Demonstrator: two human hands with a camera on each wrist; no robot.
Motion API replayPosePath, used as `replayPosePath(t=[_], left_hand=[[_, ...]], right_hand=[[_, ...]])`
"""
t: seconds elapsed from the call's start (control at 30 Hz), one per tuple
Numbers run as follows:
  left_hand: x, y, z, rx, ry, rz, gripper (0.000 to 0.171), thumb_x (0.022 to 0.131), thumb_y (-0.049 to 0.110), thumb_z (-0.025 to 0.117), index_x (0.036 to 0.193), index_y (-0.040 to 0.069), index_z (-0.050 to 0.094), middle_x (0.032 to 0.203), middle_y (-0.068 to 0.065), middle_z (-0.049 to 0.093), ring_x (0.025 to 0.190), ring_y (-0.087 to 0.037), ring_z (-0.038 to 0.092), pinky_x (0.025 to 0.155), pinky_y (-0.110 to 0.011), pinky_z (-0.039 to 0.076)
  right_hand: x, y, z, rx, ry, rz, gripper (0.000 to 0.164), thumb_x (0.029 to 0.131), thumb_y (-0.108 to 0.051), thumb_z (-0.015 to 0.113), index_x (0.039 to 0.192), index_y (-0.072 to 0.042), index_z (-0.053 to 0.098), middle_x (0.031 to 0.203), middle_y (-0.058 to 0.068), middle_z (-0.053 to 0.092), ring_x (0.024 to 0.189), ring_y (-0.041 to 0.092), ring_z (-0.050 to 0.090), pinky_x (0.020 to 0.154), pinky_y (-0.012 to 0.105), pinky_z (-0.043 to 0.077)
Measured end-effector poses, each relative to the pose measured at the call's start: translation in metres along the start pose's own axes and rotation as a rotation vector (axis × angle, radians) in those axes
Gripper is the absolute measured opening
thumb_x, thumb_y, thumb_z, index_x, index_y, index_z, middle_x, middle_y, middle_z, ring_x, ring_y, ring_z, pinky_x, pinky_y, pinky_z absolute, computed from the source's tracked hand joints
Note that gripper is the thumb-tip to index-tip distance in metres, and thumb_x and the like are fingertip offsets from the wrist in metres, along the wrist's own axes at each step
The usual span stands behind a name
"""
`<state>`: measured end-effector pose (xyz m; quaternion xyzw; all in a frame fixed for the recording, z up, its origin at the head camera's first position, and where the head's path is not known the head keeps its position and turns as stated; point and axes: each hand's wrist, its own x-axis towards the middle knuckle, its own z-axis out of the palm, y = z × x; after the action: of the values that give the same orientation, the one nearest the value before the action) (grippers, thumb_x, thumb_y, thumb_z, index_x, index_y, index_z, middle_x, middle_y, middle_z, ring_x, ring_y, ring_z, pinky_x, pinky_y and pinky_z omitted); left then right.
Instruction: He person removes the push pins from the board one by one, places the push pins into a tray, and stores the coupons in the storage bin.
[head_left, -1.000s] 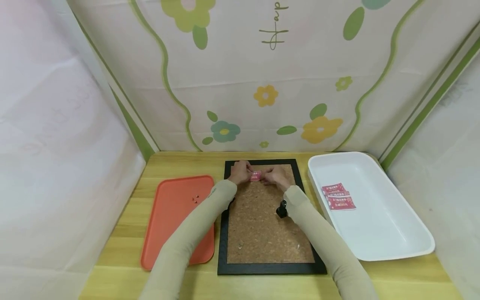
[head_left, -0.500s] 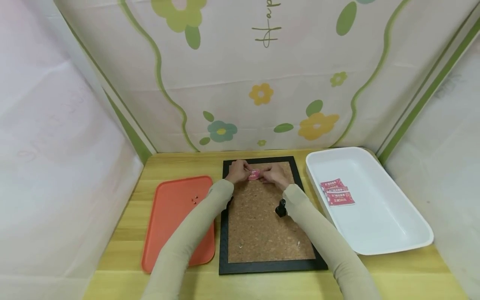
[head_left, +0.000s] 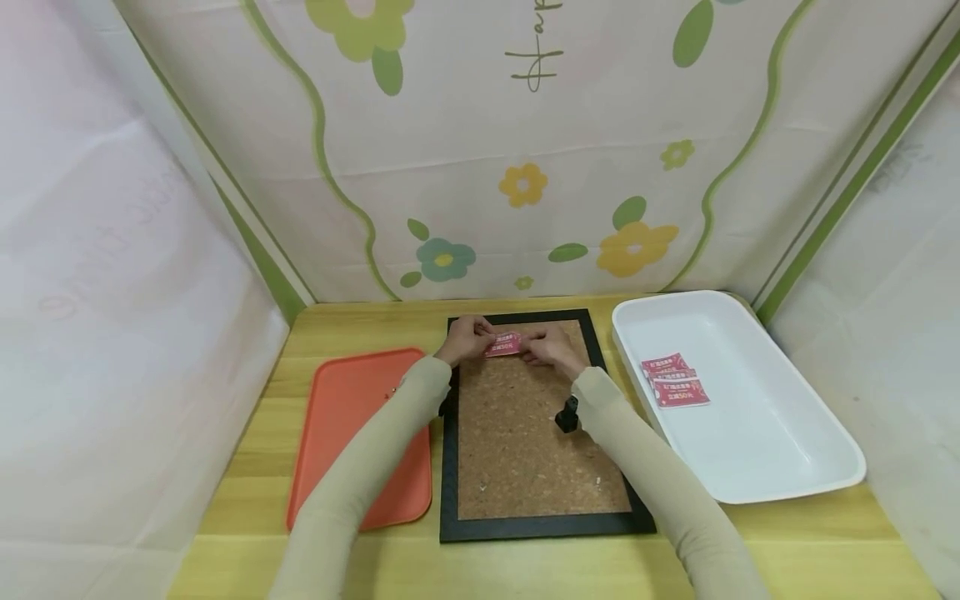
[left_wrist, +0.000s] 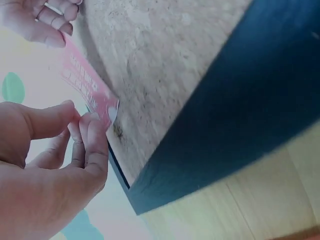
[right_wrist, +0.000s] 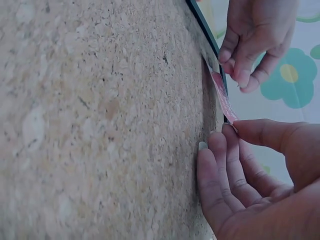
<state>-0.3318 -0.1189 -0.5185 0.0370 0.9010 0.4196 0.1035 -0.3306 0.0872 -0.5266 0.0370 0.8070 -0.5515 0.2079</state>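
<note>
A small pink paper coupon [head_left: 504, 343] with white print spans the gap between both hands at the far end of a cork board [head_left: 525, 450] with a black frame. My left hand [head_left: 468, 337] has its thumb and fingertips together at the coupon's left end. In the left wrist view, that hand [left_wrist: 60, 155] covers one corner of the coupon [left_wrist: 85, 80], which curves beside the cork. My right hand [head_left: 553, 346] pinches the right end; the right wrist view shows its thumb and fingers [right_wrist: 232, 125] on the paper, other fingertips low over the cork.
An orange tray [head_left: 337, 417] with tiny pin-like bits [head_left: 390, 392] lies left of the board, partly under the left sleeve. A white tub [head_left: 765, 417] on the right holds several overlapping pink coupons [head_left: 678, 392]. Small shiny bits [head_left: 483, 486] dot the board's near end.
My left hand has shifted left, and more of the coupon shows between the hands. The right hand stays at its right end. The head view has tilted slightly.
</note>
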Motion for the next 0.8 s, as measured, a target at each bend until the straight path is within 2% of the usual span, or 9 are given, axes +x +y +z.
replayPosePath(t=[0.27, 0.47, 0.63, 0.73, 0.8], left_hand=[[-0.016, -0.001, -0.013, -0.098, 0.017, 0.010, 0.021, 0.103, 0.016, 0.067, 0.114, 0.001, 0.076, 0.112, -0.018, 0.073, 0.102, -0.033, 0.069, 0.081, -0.039, 0.058], [-0.028, 0.002, -0.018, -0.085, 0.030, 0.022, 0.021, 0.104, 0.012, 0.064, 0.116, 0.000, 0.075, 0.116, -0.018, 0.073, 0.105, -0.031, 0.069, 0.086, -0.041, 0.060], [-0.036, 0.000, -0.022, -0.063, 0.039, 0.041, 0.021, 0.102, 0.008, 0.063, 0.117, -0.001, 0.076, 0.117, -0.020, 0.073, 0.103, -0.031, 0.069, 0.081, -0.037, 0.059], [-0.040, -0.003, -0.025, -0.082, 0.054, 0.045, 0.022, 0.101, 0.008, 0.064, 0.118, -0.002, 0.074, 0.117, -0.021, 0.073, 0.102, -0.031, 0.069, 0.078, -0.034, 0.057], [-0.044, -0.004, -0.028, -0.105, 0.059, 0.045, 0.023, 0.102, 0.007, 0.064, 0.119, -0.004, 0.073, 0.117, -0.021, 0.073, 0.103, -0.033, 0.069, 0.080, -0.036, 0.058]], right_hand=[[-0.011, -0.002, -0.007, -0.036, -0.033, -0.054, 0.029, 0.105, -0.011, 0.059, 0.126, 0.005, 0.070, 0.115, 0.024, 0.074, 0.090, 0.022, 0.074, 0.084, 0.034, 0.065], [-0.019, -0.005, -0.007, -0.009, -0.036, -0.055, 0.030, 0.106, -0.010, 0.056, 0.128, 0.008, 0.068, 0.119, 0.028, 0.073, 0.097, 0.028, 0.077, 0.090, 0.039, 0.064], [-0.023, -0.005, -0.011, 0.024, -0.023, -0.039, 0.033, 0.105, -0.007, 0.058, 0.132, 0.009, 0.064, 0.120, 0.029, 0.072, 0.090, 0.023, 0.078, 0.095, 0.042, 0.062], [-0.026, -0.006, -0.015, 0.035, -0.026, -0.047, 0.035, 0.104, -0.005, 0.058, 0.135, 0.011, 0.062, 0.119, 0.030, 0.072, 0.087, 0.021, 0.078, 0.097, 0.044, 0.061], [-0.029, -0.006, -0.018, 0.033, -0.031, -0.061, 0.035, 0.105, -0.005, 0.057, 0.135, 0.012, 0.061, 0.118, 0.031, 0.072, 0.087, 0.021, 0.078, 0.097, 0.045, 0.061]])
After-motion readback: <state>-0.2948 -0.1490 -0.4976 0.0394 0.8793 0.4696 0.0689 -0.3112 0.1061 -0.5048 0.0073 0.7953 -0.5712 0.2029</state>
